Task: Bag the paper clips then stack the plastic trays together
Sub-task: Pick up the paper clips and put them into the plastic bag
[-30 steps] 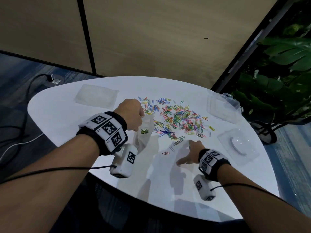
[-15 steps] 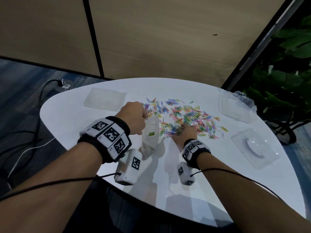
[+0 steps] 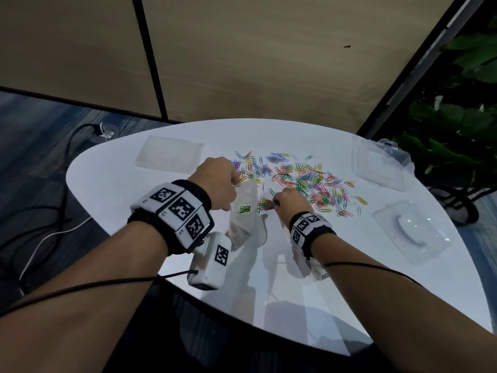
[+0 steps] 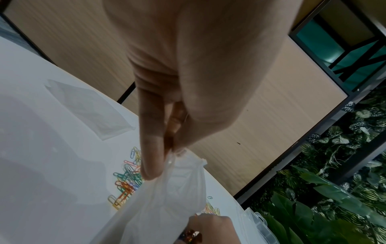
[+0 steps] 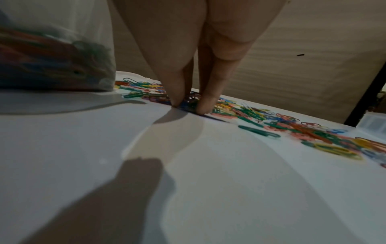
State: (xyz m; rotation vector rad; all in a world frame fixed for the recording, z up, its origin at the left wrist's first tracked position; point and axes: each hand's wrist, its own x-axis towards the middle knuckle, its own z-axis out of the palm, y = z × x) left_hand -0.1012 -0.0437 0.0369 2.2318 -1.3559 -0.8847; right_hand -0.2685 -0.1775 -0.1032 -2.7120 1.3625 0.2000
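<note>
While my left hand [image 3: 219, 184] pinches the bag [image 3: 243, 211] rim up, head view: loose paper clips [image 3: 309, 181] beside it. Left wrist: one-sided hold, mouth may sag. Right wrist: right hand [image 5: 188, 66] fingertips [image 5: 203, 104] pinch clips; some may drop. Trays [image 3: 411, 232] unstacked.

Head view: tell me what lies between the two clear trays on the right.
Bare white table separates the far tray from the near tray; head view shows it.
</note>
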